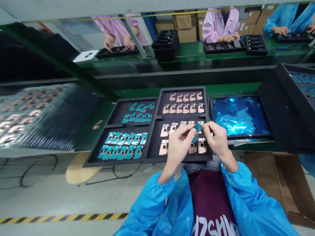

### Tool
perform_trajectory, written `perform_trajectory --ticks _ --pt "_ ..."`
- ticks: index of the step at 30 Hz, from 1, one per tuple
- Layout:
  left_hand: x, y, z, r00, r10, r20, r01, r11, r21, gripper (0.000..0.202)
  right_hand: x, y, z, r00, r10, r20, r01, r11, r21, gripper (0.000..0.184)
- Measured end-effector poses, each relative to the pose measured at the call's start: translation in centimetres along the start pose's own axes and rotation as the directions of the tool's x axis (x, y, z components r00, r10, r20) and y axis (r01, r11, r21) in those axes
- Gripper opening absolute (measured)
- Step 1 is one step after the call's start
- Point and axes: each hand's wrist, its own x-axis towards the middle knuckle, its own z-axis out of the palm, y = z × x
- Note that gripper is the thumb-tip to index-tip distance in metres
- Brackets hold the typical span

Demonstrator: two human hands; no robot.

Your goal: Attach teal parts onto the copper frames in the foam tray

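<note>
Over the middle black tray [180,118], my left hand [180,141] pinches a small circuit board [197,127] covered in blue-green film. My right hand [218,137] has its thumb and fingertips closed at the board's right edge, where the fingers partly hide it. Rows of copper-coloured circuit boards [186,108] lie in the tray beneath and beyond my hands. In the left black tray [115,129], several boards with blue-green film [125,152] are laid out in rows.
Shiny blue film sheets [241,114] fill a tray on the right, beside a tall black tray stack [283,108]. Clear stacked trays of boards [36,118] stand at left, near one loose board [97,124]. Co-workers [221,26] sit across the bench behind a green frame.
</note>
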Motion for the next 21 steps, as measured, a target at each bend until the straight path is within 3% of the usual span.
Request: perform_trajectory --ticks 4,6,12,16,21 --pt "0.1 -1.2 0.5 0.994 -0.039 -0.102 0.036 0.999 -0.034 0.017 -0.5 0.0 0.2 0.997 -0.060 -0.039 0.058 0.998 -0.039 0.019" --pt "0.0 -1.5 0.7 0.992 -0.040 -0.118 0.037 0.999 -0.030 0.018 -0.6 -0.2 0.2 0.990 -0.110 -0.084 0.102 0.990 -0.097 0.019" --pt "-0.3 -1.3 0.4 1.000 -0.020 -0.003 0.020 0.999 -0.048 0.026 -0.6 0.0 0.0 0.975 -0.162 -0.152 0.128 0.969 -0.212 0.019" --pt "-0.3 -1.8 0.0 0.982 -0.183 0.054 0.189 0.966 -0.175 0.034 -0.6 0.4 -0.4 0.964 -0.233 -0.126 0.194 0.945 -0.264 0.017" --pt "0.2 -2.4 -0.3 0.916 -0.381 0.127 0.395 0.799 -0.454 0.046 -0.6 0.4 -0.9 0.929 -0.368 0.031 0.360 0.884 -0.298 0.020"
